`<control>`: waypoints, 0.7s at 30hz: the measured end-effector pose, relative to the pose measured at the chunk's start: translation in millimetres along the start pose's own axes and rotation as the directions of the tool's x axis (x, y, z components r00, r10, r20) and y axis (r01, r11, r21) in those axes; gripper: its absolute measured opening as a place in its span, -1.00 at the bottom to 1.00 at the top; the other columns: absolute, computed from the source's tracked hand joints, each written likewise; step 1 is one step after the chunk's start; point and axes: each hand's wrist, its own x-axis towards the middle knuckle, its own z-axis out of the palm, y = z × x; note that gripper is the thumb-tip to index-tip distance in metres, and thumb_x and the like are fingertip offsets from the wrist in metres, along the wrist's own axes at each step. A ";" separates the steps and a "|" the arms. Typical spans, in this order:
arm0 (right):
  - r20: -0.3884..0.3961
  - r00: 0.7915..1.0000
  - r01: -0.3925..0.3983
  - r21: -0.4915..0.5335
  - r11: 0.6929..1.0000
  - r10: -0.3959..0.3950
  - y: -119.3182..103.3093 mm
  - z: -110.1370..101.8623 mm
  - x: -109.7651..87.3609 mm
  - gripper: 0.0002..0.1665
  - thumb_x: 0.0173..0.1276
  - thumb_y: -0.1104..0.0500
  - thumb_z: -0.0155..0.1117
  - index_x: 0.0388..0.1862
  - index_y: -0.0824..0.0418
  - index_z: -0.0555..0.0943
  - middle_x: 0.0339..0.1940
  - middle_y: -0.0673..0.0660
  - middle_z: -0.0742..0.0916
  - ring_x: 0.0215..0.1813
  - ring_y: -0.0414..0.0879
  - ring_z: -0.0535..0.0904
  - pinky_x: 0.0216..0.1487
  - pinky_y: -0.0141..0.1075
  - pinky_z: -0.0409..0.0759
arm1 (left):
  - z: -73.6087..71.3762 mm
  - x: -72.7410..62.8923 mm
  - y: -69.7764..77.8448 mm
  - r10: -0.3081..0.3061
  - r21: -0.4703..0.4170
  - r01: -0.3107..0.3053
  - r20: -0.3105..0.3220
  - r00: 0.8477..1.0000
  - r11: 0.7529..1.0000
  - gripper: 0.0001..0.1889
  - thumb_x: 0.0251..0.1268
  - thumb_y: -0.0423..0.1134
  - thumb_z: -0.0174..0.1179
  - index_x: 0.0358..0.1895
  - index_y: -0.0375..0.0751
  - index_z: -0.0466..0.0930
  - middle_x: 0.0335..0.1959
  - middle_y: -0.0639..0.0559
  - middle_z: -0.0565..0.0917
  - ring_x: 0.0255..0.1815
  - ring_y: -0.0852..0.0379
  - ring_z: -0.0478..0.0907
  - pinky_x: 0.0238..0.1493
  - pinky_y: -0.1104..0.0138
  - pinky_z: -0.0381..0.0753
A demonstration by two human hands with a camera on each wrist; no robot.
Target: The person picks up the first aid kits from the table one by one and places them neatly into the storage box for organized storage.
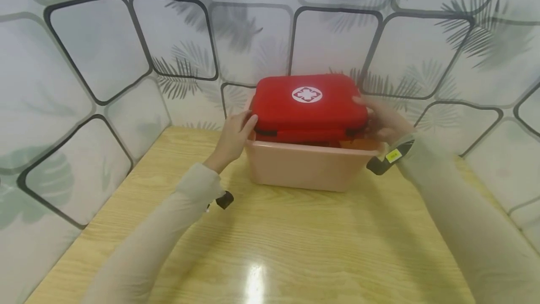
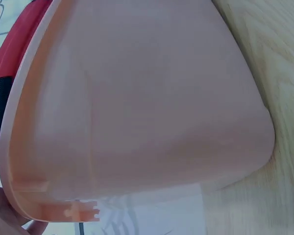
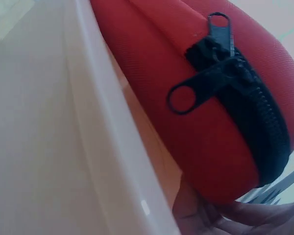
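A red first-aid case with a white cross emblem lies tilted across the top of a pink plastic bin. My left hand grips the bin's left rim, its thumb at the case's corner. In the left wrist view, part of that hand shows at the rim's corner. At the other end, my right hand holds the case's right side, with fingers under its end in the right wrist view. Two black zipper pulls hang at that corner. The bin's inside is mostly hidden under the case.
The bin stands on a light wood table, near the back. Patterned wall covering with leaf prints rises behind it and along both sides. Black wrist devices sit on both forearms, the right one close to the bin's rim.
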 end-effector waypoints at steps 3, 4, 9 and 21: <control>-0.015 0.999 0.045 -0.075 0.996 -0.046 0.3 -1.6 1.5 -0.17 0.34 -0.12 0.13 0.46 -0.06 -0.04 0.35 0.12 0.28 0.42 0.13 0.16 0.38 0.04 0.24 | -0.9 0.1 1.4 -0.073 0.048 0.071 0.054 0.996 0.996 -0.55 0.42 -0.04 -0.09 -0.07 -0.44 0.54 -0.46 -0.21 0.68 -0.08 -0.10 0.54 0.21 0.10 0.35; -0.006 0.999 0.047 -0.083 0.995 -0.047 0.5 -2.7 2.0 -0.18 0.35 -0.11 0.12 0.45 -0.07 -0.04 0.35 0.11 0.26 0.43 0.13 0.13 0.41 0.06 0.17 | -0.9 -0.1 1.5 -0.091 0.072 0.087 0.064 0.994 0.994 -0.53 0.41 -0.03 -0.08 -0.02 -0.44 0.53 -0.40 -0.20 0.69 0.02 -0.10 0.48 0.27 0.09 0.29; 0.056 0.996 0.073 -0.085 0.994 -0.068 2.2 -8.0 3.8 -0.47 0.36 -0.05 0.11 0.25 -0.11 0.19 0.10 -0.03 0.48 0.22 -0.01 0.37 0.29 0.09 0.35 | -0.2 -1.3 3.9 -0.095 0.160 0.083 0.075 0.993 0.984 -0.26 0.38 0.26 -0.26 0.08 -0.44 0.49 -0.14 -0.26 0.67 0.18 -0.18 0.35 0.30 0.00 0.21; 0.119 0.992 0.054 -0.185 0.981 -0.032 5.2 -9.7 5.8 -0.21 0.44 -0.01 -0.01 0.48 -0.10 -0.17 -0.02 -0.16 0.54 0.05 -0.20 0.49 0.38 0.14 0.15 | 2.4 1.9 9.6 -0.064 0.294 0.031 0.103 0.993 0.955 -0.60 0.43 -0.02 -0.13 -0.33 -0.31 0.49 -0.53 -0.15 0.51 0.04 -0.24 0.42 0.13 -0.10 0.27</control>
